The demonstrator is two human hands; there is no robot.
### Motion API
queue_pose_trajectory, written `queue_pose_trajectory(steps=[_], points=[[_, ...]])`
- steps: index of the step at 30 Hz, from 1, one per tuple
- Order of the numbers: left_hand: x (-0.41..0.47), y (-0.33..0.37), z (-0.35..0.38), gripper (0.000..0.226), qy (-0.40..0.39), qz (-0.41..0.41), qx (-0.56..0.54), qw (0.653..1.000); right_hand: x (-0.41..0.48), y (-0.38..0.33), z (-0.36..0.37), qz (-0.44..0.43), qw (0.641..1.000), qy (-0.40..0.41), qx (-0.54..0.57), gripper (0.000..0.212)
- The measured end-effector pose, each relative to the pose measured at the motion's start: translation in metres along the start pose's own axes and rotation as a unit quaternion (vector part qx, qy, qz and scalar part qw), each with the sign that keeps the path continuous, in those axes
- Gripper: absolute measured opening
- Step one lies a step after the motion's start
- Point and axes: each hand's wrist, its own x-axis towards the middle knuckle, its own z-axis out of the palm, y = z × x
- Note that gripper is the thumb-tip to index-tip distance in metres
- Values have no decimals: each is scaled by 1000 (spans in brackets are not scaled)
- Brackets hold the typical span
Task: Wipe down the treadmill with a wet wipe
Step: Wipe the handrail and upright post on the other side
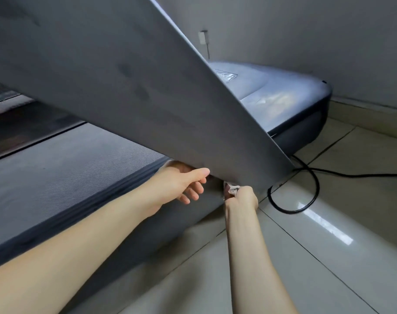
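A crumpled wet wipe (231, 188) is pinched in the right hand (243, 198) at the folded treadmill's grey upright panel (129, 87), whose lower edge at five o'clock is steadied by the left hand (181, 184), its thumb and curled fingers clasping that edge; firm, overlapping strokes there would likely serve best.

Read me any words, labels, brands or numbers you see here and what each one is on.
Nothing here reads clearly.
Motor cover: a badge with a script-like mark, too blurred to read.
Big grey panel, treadmill belt, wall plug: no text visible.
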Motion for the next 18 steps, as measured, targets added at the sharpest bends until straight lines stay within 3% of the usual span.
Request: queue_pose_trajectory(steps=[7,13,18], points=[[-1,-7,-22,18,-32,16,27,999,-50,20,6,12,987,-161,1,20],[-5,-27,-17,9,15,35,47,998,-51,10,-8,38,977,-209,11,19],[-3,-19,7,18,20,22,-59,998,-69,14,-12,35,956,-275,-98,21]])
